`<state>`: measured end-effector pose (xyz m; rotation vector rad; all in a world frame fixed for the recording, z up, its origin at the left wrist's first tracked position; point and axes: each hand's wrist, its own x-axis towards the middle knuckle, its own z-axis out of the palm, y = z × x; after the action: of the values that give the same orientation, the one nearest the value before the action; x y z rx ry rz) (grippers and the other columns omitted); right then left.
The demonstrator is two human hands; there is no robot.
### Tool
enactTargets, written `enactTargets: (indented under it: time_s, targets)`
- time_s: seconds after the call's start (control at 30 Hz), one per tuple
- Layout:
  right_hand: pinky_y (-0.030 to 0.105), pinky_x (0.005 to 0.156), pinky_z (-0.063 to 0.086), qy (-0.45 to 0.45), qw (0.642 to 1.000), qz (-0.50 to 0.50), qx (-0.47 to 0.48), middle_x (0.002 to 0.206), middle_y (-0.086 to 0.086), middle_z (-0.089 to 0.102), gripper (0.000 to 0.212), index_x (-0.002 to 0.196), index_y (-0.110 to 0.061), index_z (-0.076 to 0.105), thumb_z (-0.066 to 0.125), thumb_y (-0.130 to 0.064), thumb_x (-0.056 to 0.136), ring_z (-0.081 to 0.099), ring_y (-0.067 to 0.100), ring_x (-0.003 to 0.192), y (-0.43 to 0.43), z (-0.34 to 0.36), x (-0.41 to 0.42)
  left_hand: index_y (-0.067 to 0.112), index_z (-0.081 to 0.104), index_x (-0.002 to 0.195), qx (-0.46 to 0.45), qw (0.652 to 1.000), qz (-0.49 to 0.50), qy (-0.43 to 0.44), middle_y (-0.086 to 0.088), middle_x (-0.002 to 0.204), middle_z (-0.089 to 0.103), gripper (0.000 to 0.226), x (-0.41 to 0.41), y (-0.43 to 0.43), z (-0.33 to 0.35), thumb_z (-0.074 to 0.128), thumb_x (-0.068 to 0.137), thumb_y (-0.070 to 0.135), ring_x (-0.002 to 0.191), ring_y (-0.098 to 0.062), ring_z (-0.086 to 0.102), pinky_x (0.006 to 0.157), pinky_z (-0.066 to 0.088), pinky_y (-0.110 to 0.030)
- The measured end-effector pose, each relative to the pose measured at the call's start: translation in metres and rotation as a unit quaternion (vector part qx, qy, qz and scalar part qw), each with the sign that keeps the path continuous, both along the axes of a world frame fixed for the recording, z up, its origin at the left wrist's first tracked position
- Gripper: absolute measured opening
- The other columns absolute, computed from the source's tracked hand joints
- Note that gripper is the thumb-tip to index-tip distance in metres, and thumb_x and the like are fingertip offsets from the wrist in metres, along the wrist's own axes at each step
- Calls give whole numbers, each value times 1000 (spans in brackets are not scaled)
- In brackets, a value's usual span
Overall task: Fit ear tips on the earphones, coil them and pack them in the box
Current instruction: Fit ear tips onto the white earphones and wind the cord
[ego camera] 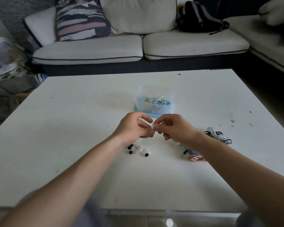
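pinching a small white piece [152, 126] between them, the left hand [134, 126] and right hand [174, 128] are meeting just above the bench [72, 128], fingers curled tight; whether it is an ear tip or an earbud is too small to tell. some earphones are already lying in the clear box [154, 104] just beyond. loose ear tips [138, 149] are lying near the left wrist and a tangled earphone bundle [218, 135] is sitting to the right, so most fitting, coiling and packing is likely remaining.
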<state>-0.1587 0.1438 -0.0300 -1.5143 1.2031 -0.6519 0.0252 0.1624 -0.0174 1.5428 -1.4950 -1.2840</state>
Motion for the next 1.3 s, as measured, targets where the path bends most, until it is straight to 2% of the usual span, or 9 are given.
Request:
enactTargets:
  time_s: [0.07,0.13,0.23,0.4,0.5,0.77,1.0,1.2,1.3]
  targets:
    - [19,42,30,-7,1000,-12,25,73,1,66,8,90,-13,71,68,-20,92,51,15,51,2,-4,1,14,64,103,10,999,-21,-36,-5,85,76,29,7,2,-4,75,80,1,73,-15,72,60,51,-18]
    - [26,52,30,-20,997,-42,66,74,-2,66,8,87,-15,72,67,-21,91,49,17,51,2,-11,1,21,69,96,-19,988,-45,-148,4,84,74,22,15,1,-15,71,82,5,70,-12,69,60,53,-22]
    - [37,66,32,-50,980,-121,147,76,0,65,11,81,-11,75,72,-21,84,45,20,53,-1,-21,1,28,72,92,-50,926,-122,-354,11,87,67,19,22,1,-33,66,84,13,77,-11,65,66,52,-25]
    - [38,70,38,-58,973,-131,181,81,1,72,12,82,-11,78,74,-22,82,48,15,48,-5,-28,3,31,68,100,-30,885,-162,-435,10,98,61,19,18,-2,-53,62,88,17,88,-15,62,68,43,-26]
    - [39,72,40,-62,973,-116,188,79,-1,74,13,85,-12,78,71,-23,84,50,14,49,-8,-30,4,31,68,95,-38,883,-152,-443,12,94,58,15,13,-7,-56,66,85,21,89,-15,61,67,40,-25]
    - [39,73,52,-101,971,-99,193,88,11,75,14,93,2,70,66,-10,86,42,16,52,-9,-28,6,27,65,75,-8,915,-95,-392,10,80,64,8,14,-10,-47,70,76,21,59,-11,63,50,48,-24]
    - [33,69,54,-115,969,-96,194,78,5,74,8,83,-6,68,62,-7,88,41,15,52,-10,-26,4,33,66,75,-9,960,-37,-279,13,77,69,21,18,-12,-39,77,72,15,68,-4,67,63,59,-34]
    - [33,70,54,-122,967,-96,203,81,10,75,8,84,-3,69,62,-6,87,43,15,53,-9,-29,6,37,69,73,1,965,-32,-258,12,76,70,22,17,-11,-38,77,76,17,69,-6,68,62,59,-33]
    - [33,69,53,-123,967,-87,204,81,10,74,8,81,-7,68,63,-7,87,43,16,53,-9,-30,6,33,72,75,-9,974,-17,-227,13,78,72,16,15,-10,-38,77,78,19,74,-4,68,66,57,-26]
